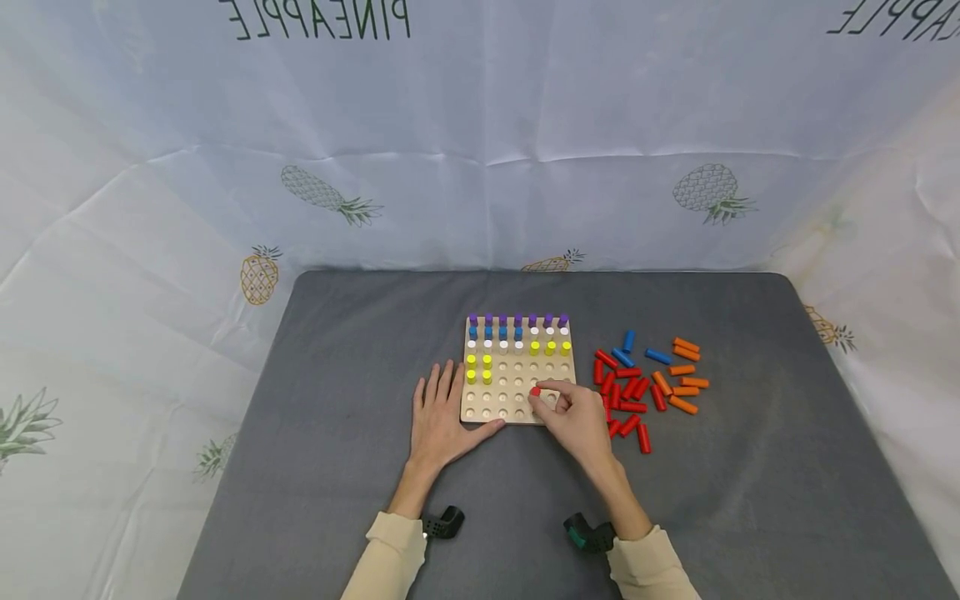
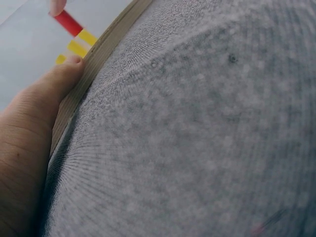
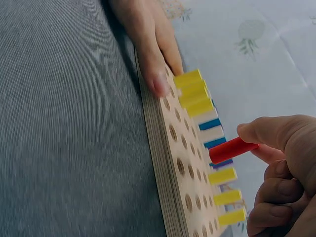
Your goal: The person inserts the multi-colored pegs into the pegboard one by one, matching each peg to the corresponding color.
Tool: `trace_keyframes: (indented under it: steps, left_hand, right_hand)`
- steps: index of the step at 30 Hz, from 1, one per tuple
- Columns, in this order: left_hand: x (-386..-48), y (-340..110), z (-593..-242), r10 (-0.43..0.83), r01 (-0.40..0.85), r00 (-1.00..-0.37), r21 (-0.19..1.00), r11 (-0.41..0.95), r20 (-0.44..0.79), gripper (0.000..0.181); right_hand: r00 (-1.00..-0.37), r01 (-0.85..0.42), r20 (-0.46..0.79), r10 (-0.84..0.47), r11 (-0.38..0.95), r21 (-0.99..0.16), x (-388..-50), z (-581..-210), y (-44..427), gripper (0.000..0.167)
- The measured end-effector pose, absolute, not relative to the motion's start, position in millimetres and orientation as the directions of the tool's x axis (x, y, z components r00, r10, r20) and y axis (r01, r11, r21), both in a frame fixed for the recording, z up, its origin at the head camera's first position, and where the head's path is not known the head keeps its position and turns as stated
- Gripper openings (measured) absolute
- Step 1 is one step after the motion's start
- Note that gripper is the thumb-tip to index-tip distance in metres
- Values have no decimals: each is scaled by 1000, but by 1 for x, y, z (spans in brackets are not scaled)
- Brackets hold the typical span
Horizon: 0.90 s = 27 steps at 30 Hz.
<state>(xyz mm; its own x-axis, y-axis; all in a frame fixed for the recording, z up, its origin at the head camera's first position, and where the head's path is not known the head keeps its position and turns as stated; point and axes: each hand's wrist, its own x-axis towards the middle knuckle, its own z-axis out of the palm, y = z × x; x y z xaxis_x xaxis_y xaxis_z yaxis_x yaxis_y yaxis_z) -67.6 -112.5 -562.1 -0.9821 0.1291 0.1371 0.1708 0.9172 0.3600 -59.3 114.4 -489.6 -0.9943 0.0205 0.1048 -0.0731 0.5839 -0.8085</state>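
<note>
A wooden peg board (image 1: 512, 390) lies on the table between my hands. My left hand (image 1: 438, 425) rests along its left side, fingers straight, with the thumb at the near edge. My right hand (image 1: 577, 421) pinches a red peg (image 3: 232, 149) between thumb and index finger. That peg is tilted over bare holes in the board's right half; the right wrist view does not show it in a hole. Purple pegs (image 1: 517, 320) line the back row. Blue pegs (image 1: 503, 333), white pegs (image 1: 503, 347) and yellow pegs (image 1: 550, 348) stand in front of them, with more yellow ones at left.
Loose red pegs (image 1: 632, 407) lie right of the board, close to my right hand. Several orange pegs (image 1: 683, 406) and a few blue pegs (image 1: 657, 357) lie beyond them. A grey cloth (image 1: 345, 400) covers the table; a pineapple-print curtain (image 1: 480, 208) hangs behind.
</note>
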Motion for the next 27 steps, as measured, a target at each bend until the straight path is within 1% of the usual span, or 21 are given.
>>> trace_keyframes:
  steps: [4, 14, 20, 27]
  left_hand:
    - [-67, -112, -562, 127, 165, -984, 356, 920, 127, 119]
    - [-66, -114, -563, 149, 193, -976, 310, 931, 162, 120]
    - [-66, -115, -564, 165, 217, -965, 270, 938, 204, 117]
    - [-67, -115, -565, 156, 207, -969, 286, 935, 192, 116]
  right_hand:
    - [-995, -81, 101, 4, 578, -812, -61, -492, 103, 22]
    - [-992, -126, 101, -76, 528, -840, -66, -495, 69, 21]
    - [-986, -152, 97, -134, 507, -848, -69, -496, 51, 23]
    - [-981, -169, 88, -174, 527, -833, -73, -503, 40, 24]
